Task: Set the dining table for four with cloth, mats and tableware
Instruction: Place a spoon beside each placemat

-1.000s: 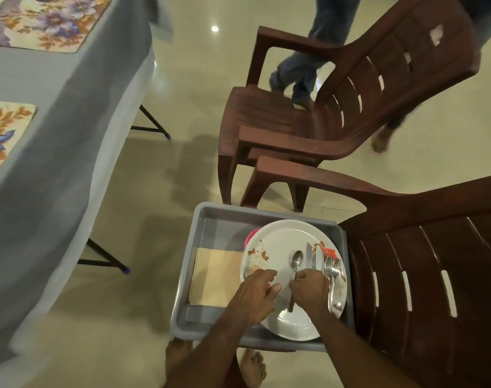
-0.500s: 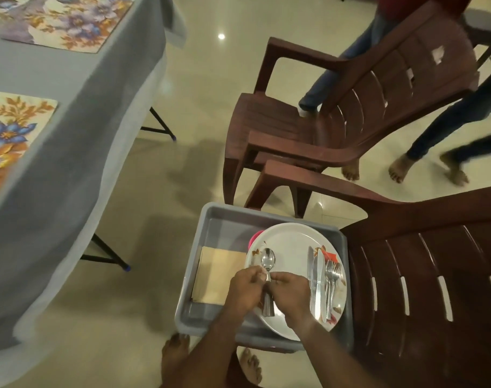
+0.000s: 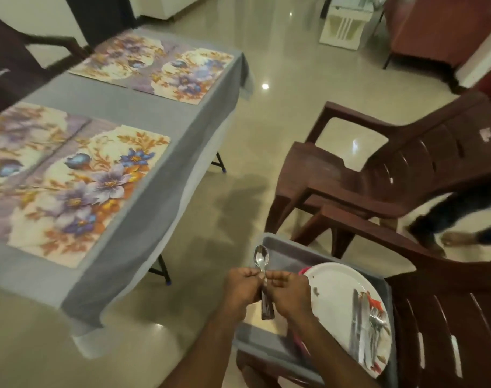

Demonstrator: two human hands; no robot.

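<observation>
A steel spoon (image 3: 261, 259) stands upright, bowl up, above the left edge of a grey tray (image 3: 275, 245). My left hand (image 3: 242, 287) and my right hand (image 3: 290, 289) both pinch its handle from either side. The tray sits low in front of me and carries a white plate (image 3: 336, 287); a knife and forks (image 3: 364, 326) lie on the plate's right side. To the left stands the table under a grey cloth (image 3: 166, 177), with floral mats, one near (image 3: 70, 180) and one far (image 3: 154, 65).
Two brown plastic chairs stand to the right, one (image 3: 378, 175) behind the tray and one (image 3: 448, 317) beside it. A person's legs (image 3: 462, 219) cross the floor at far right. A dark chair (image 3: 12, 65) stands behind the table.
Both hands lifted the spoon off the plate and carried it left, above the tray's edge. My view swung up and left, bringing the table and mats into sight.
</observation>
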